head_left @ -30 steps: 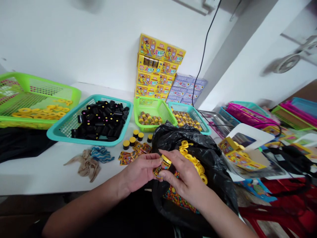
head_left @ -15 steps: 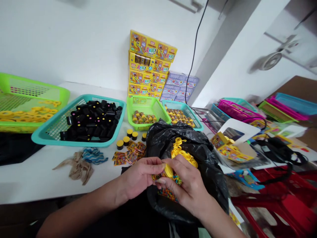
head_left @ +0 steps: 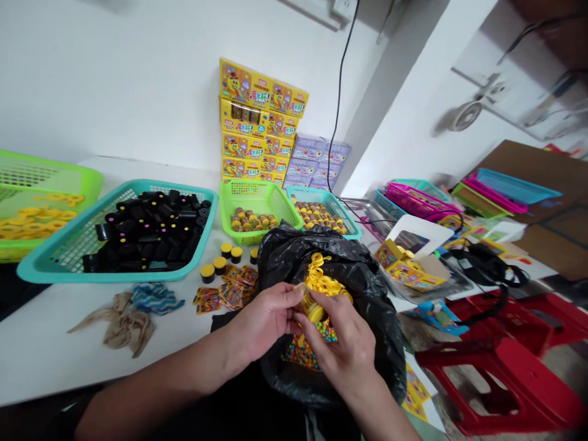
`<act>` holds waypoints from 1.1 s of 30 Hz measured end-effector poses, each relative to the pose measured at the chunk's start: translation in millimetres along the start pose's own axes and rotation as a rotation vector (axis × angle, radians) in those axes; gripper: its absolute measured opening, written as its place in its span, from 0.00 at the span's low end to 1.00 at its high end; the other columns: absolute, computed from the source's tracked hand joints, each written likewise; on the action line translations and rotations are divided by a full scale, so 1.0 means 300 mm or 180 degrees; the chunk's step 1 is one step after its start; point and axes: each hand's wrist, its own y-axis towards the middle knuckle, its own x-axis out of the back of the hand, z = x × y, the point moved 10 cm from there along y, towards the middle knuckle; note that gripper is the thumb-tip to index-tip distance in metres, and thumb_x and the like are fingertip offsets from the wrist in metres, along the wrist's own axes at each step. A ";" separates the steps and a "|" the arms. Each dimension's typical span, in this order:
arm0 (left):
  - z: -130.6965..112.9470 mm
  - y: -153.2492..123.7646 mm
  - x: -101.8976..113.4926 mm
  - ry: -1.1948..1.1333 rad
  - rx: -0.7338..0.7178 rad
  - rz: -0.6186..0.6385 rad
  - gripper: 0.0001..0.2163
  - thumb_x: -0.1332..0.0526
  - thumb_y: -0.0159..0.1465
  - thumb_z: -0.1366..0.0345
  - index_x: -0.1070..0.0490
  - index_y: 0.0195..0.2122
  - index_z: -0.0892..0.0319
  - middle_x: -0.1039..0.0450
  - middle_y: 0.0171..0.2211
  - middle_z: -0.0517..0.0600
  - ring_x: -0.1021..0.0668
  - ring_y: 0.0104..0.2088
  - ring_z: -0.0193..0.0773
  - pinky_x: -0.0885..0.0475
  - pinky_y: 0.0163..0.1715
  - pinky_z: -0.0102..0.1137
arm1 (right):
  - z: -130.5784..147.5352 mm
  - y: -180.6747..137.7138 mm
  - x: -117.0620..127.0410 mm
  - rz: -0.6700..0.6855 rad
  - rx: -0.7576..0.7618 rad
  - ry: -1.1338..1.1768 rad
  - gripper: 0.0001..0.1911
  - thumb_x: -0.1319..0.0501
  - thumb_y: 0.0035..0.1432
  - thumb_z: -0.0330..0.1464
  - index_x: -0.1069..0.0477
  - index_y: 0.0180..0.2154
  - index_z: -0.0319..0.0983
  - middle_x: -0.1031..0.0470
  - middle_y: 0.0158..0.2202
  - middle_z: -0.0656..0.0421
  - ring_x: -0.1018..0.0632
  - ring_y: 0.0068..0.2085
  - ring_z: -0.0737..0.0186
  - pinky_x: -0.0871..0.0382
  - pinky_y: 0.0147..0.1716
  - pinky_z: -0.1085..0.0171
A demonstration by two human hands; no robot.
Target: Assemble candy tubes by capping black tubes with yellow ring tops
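Observation:
My left hand [head_left: 266, 318] and my right hand [head_left: 340, 346] meet over an open black plastic bag [head_left: 367, 288]. Both are closed on a small candy tube with a yellow cap [head_left: 312, 308], fingers of each hand pinching it. Inside the bag lie several yellow rings [head_left: 321, 278] and a heap of coloured candies [head_left: 303, 354] just under my hands. The tube's body is mostly hidden by my fingers.
On the white table: a teal basket of black tubes [head_left: 142, 229], a green basket of yellow rings [head_left: 32, 217], two small baskets of filled tubes [head_left: 250, 215] [head_left: 321, 214], yellow-capped tubes [head_left: 220, 260], stickers [head_left: 227, 293], rags [head_left: 128, 312], stacked yellow boxes [head_left: 260, 122]. Red stools [head_left: 496, 373] stand at right.
The view has swung right and down a little. My hands have stayed together on the tube and sunk slightly lower over the bag's candies, with the yellow cap turned toward me.

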 end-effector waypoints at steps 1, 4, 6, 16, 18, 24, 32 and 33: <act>0.007 0.004 -0.006 -0.0056 0.0009 0.0030 0.12 0.27 0.53 0.61 0.25 0.32 0.62 0.26 0.28 0.48 0.26 0.26 0.32 0.30 0.28 0.28 | 0.006 -0.003 -0.003 0.0038 0.0079 -0.0141 0.23 0.35 0.60 0.27 0.34 0.56 0.40 0.26 0.38 0.53 0.24 0.37 0.57 0.27 0.36 0.59; 0.019 0.013 -0.018 -0.0179 0.0037 0.0068 0.10 0.28 0.53 0.63 0.24 0.32 0.63 0.27 0.27 0.48 0.28 0.24 0.29 0.32 0.25 0.25 | 0.003 -0.002 -0.002 0.0093 0.0089 -0.0145 0.24 0.35 0.60 0.29 0.34 0.57 0.40 0.26 0.39 0.52 0.24 0.38 0.55 0.27 0.37 0.58; 0.023 0.018 -0.016 -0.0191 0.0091 0.0068 0.08 0.29 0.54 0.65 0.23 0.32 0.63 0.26 0.28 0.49 0.26 0.26 0.30 0.32 0.26 0.25 | -0.017 0.001 0.017 -0.0034 -0.0100 0.0120 0.21 0.34 0.60 0.30 0.33 0.54 0.40 0.26 0.38 0.54 0.24 0.37 0.57 0.27 0.35 0.59; 0.030 0.025 -0.031 -0.0101 0.0155 0.0119 0.07 0.32 0.58 0.65 0.22 0.36 0.64 0.22 0.34 0.54 0.22 0.34 0.37 0.29 0.33 0.28 | -0.061 -0.032 0.030 -0.0358 -0.0502 0.0367 0.16 0.34 0.58 0.28 0.28 0.49 0.40 0.26 0.33 0.58 0.23 0.33 0.61 0.27 0.32 0.63; 0.025 0.025 -0.040 -0.0067 0.0122 0.0175 0.07 0.32 0.58 0.67 0.22 0.36 0.64 0.22 0.35 0.55 0.22 0.36 0.39 0.28 0.35 0.29 | -0.072 -0.035 0.035 -0.0421 -0.0615 0.0426 0.16 0.33 0.58 0.29 0.28 0.48 0.40 0.26 0.31 0.59 0.24 0.31 0.61 0.27 0.30 0.63; 0.039 0.032 -0.016 -0.0361 0.0279 0.0064 0.06 0.35 0.60 0.68 0.22 0.37 0.64 0.22 0.34 0.54 0.22 0.32 0.37 0.27 0.33 0.30 | -0.063 -0.056 0.017 -0.0355 -0.0420 0.0089 0.17 0.36 0.60 0.27 0.27 0.52 0.43 0.26 0.36 0.55 0.23 0.35 0.59 0.26 0.32 0.62; 0.041 0.031 -0.014 -0.0219 0.0143 -0.0004 0.10 0.28 0.54 0.66 0.22 0.35 0.64 0.22 0.34 0.52 0.23 0.31 0.33 0.28 0.33 0.28 | -0.053 -0.052 0.021 -0.0377 -0.0400 0.0266 0.23 0.38 0.61 0.25 0.31 0.57 0.43 0.24 0.41 0.53 0.22 0.40 0.56 0.24 0.38 0.58; 0.042 0.031 -0.015 -0.0206 0.0142 0.0009 0.10 0.28 0.55 0.66 0.22 0.36 0.64 0.22 0.34 0.52 0.23 0.31 0.34 0.28 0.33 0.28 | -0.053 -0.049 0.022 -0.0366 -0.0417 0.0303 0.23 0.38 0.61 0.25 0.31 0.58 0.43 0.24 0.40 0.53 0.22 0.40 0.57 0.24 0.38 0.59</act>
